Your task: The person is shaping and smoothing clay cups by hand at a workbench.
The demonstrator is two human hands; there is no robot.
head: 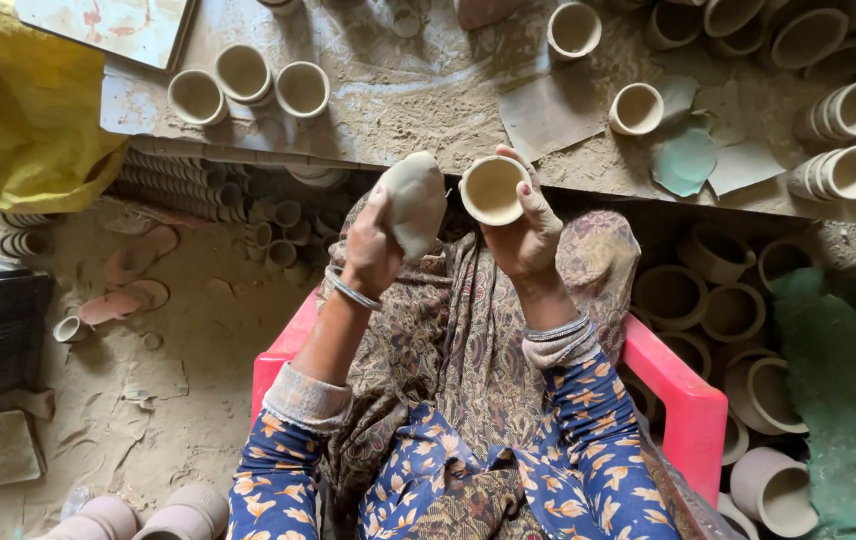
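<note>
Two hands, each holding one thing: one clay cup (493,189) and one grey clay lump (415,200); three cups (245,85) grouped on the workbench (418,100).

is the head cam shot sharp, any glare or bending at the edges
Head view: soft, even light and no glare; the left hand with its clay lump and the right hand with its clay cup are sharp; the workbench edge bows, showing wide-angle distortion; shadow underneath.

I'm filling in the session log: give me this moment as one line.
left hand: grips grey clay lump | right hand: holds small clay cup, mouth toward camera | seat: red plastic chair | ahead: workbench with cups
</note>
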